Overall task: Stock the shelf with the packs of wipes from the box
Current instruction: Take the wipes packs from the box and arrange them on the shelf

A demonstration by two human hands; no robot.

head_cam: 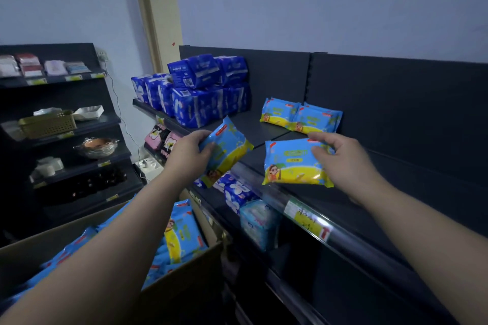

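The left hand [188,152] grips one blue-and-yellow pack of wipes [226,150] by its end, tilted, just above the front edge of the dark shelf [330,200], while the right hand [343,159] pinches the upper right corner of a second pack [293,162] held face-up over the same shelf. Two more matching packs [301,116] lean side by side against the shelf's back panel, beside a stack of dark blue packages [203,95] at its left end. Under the left forearm, an open cardboard box [182,280] holds many more packs of wipes [182,232], some standing on edge.
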